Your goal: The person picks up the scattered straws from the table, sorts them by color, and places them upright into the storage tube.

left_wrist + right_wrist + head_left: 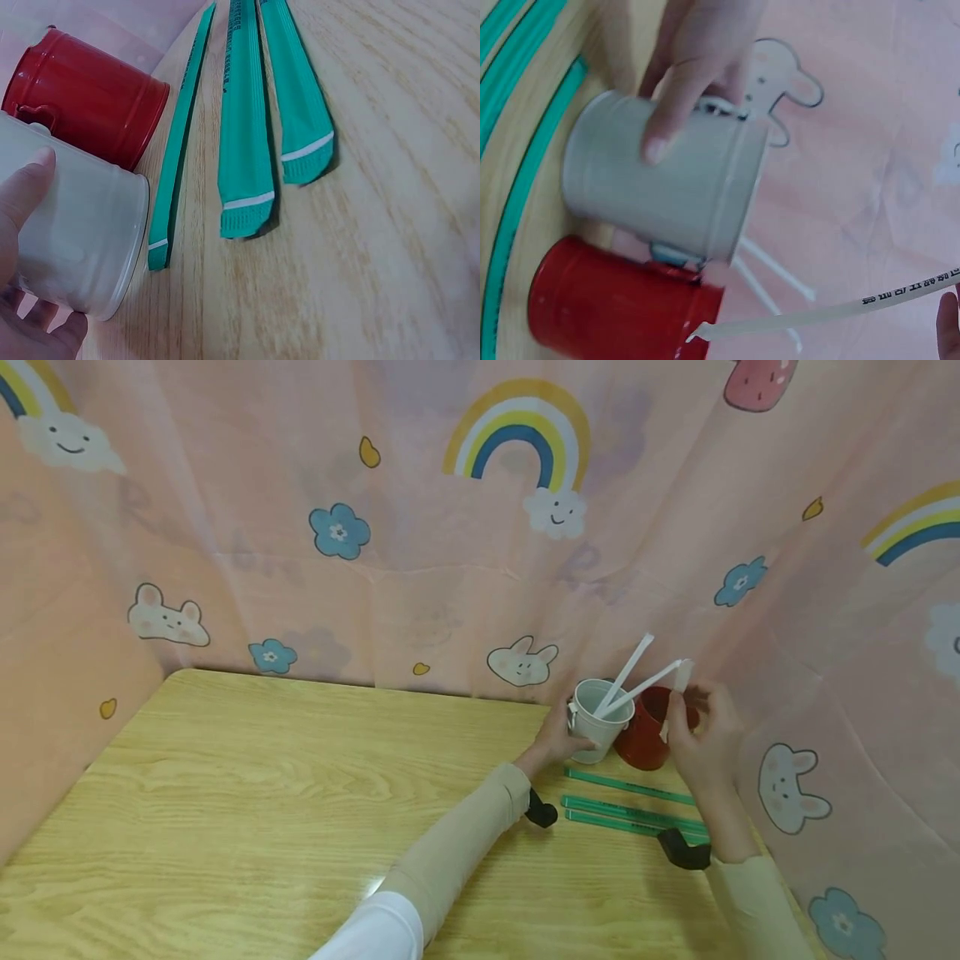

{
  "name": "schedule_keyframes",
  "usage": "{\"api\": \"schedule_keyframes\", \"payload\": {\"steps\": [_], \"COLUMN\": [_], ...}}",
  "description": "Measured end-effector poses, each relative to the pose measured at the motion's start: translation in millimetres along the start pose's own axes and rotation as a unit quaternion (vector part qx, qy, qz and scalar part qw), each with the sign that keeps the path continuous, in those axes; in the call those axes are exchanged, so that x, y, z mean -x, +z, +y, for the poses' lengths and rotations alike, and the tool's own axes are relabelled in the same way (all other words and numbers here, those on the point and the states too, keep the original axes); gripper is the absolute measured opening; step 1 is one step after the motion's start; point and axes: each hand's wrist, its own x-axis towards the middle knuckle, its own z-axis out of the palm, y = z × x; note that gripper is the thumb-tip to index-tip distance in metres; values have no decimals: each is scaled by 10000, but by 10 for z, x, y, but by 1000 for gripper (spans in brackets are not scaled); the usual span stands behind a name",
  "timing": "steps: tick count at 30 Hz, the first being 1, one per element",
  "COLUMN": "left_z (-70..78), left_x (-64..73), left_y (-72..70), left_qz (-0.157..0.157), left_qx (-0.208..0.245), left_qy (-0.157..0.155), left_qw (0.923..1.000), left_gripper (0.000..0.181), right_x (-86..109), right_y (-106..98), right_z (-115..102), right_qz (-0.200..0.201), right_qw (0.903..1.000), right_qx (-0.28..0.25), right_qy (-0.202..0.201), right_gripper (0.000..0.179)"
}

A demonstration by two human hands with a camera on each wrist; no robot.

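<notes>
My left hand (557, 737) grips the side of a small white metal bucket (82, 217), its thumb across the wall. Two slim white wrapped straws (624, 672) lean out of that bucket. Directly beside it stands a red bucket (637, 745), partly hidden behind my right hand (708, 735). Between thumb and fingers the right hand pinches another slim white wrapped straw (817, 313) with dark print along it. In the right wrist view its end overlaps the red bucket's rim; whether they touch I cannot tell.
Several long green wrapped packets (622, 787) lie roughly parallel on the wooden table (262, 810), just in front of the buckets. A pink patterned curtain (420, 602) hangs close behind the table and along both sides.
</notes>
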Motion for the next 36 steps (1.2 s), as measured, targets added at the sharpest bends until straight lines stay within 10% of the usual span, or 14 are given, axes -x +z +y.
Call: {"api": "schedule_keyframes", "payload": {"steps": [19, 36], "left_z": [1, -11], "left_x": [-3, -6], "left_y": [7, 18], "left_qz": [-44, 36], "left_qx": [38, -2], "left_qy": [-159, -13], "left_qw": [9999, 10000], "left_gripper": [89, 91], "right_x": [-122, 38], "right_y": [271, 344], "right_z": [-101, -82], "right_qz": [714, 286], "right_qw": [9927, 9796], "right_qx": [-922, -1235], "right_qy": [296, 1557], "right_gripper": [15, 21]}}
